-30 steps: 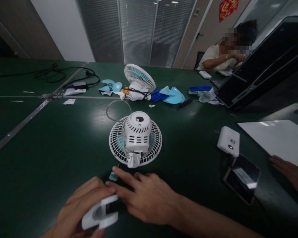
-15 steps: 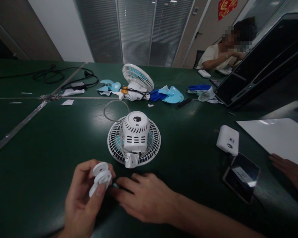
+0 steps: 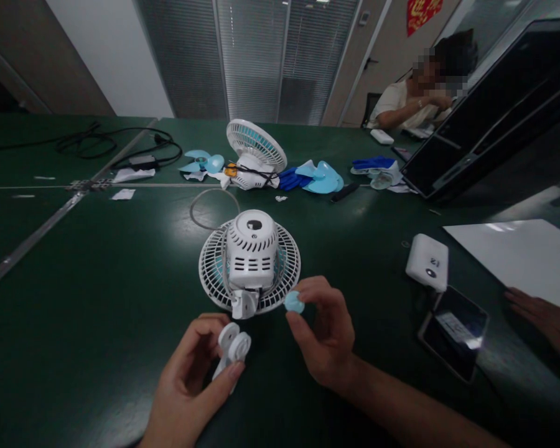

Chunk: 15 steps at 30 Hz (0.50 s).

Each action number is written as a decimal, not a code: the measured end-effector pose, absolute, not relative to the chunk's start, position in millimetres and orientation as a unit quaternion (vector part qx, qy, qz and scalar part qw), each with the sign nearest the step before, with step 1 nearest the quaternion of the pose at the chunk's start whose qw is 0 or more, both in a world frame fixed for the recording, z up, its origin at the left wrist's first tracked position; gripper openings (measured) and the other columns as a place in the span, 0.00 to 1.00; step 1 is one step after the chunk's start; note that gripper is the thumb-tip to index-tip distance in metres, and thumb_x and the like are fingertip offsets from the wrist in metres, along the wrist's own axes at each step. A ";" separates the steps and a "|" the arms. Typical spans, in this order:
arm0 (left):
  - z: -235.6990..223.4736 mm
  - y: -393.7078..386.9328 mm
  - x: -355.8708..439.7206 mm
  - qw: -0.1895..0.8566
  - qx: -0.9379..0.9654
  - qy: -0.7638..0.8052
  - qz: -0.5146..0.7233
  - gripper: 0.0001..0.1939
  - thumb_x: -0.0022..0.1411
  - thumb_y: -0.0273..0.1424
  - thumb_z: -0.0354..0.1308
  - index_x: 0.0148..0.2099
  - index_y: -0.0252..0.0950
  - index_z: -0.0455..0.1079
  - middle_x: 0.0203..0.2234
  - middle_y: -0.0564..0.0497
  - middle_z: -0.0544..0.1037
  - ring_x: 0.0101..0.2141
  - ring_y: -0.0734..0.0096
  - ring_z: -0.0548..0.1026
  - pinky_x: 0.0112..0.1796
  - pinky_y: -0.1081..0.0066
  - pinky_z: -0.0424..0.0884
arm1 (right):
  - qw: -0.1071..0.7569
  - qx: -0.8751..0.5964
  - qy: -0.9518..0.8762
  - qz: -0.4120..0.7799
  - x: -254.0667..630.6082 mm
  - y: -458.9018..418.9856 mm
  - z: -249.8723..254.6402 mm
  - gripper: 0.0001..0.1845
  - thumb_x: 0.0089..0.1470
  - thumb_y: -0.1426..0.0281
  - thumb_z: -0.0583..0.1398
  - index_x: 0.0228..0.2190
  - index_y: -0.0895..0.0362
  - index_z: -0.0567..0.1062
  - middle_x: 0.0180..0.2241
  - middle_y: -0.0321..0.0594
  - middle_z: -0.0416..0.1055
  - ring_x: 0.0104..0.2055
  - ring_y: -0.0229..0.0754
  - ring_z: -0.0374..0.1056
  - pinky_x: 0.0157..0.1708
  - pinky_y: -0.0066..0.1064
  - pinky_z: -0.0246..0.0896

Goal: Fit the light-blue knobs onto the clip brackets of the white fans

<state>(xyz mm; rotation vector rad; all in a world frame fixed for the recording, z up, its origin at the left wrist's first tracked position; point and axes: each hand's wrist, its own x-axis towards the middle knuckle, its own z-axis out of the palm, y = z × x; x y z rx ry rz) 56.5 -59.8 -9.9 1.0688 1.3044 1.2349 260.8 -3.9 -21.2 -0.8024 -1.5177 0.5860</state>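
The bench is carrying the fan, lying grille down; its housing is likely holding most of the weight and offering a surer hold than the brittle-looking grille. Your left grip is grasping the bracket just in front of the fan; probably light and stiff, it is suiting a hold along its side. Your right grip is pinching the blue knob near the fan; small and maybe slippery, it is needing a hold around its edge.
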 end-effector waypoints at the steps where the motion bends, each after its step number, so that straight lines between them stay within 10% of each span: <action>1: -8.9 -59.2 58.5 0.509 0.433 0.541 0.511 0.13 0.55 0.39 0.72 0.38 0.41 0.74 0.38 0.52 0.75 0.38 0.67 0.75 0.38 0.75 0.74 | 0.624 -0.362 -0.639 0.267 260.1 -2.1 -23.1 0.12 0.58 0.75 0.62 0.43 0.52 0.69 0.37 0.39 0.69 0.39 0.43 0.69 0.37 0.38 0.68; 15: -1.1 -60.5 63.0 0.594 0.333 0.532 0.504 0.21 0.56 0.44 0.71 0.46 0.40 0.71 0.31 0.54 0.75 0.25 0.73 0.73 0.29 0.73 0.73 | 0.594 -0.320 -0.671 0.307 256.7 -1.5 -18.3 0.14 0.57 0.77 0.62 0.42 0.52 0.67 0.38 0.38 0.72 0.41 0.44 0.70 0.41 0.42 0.68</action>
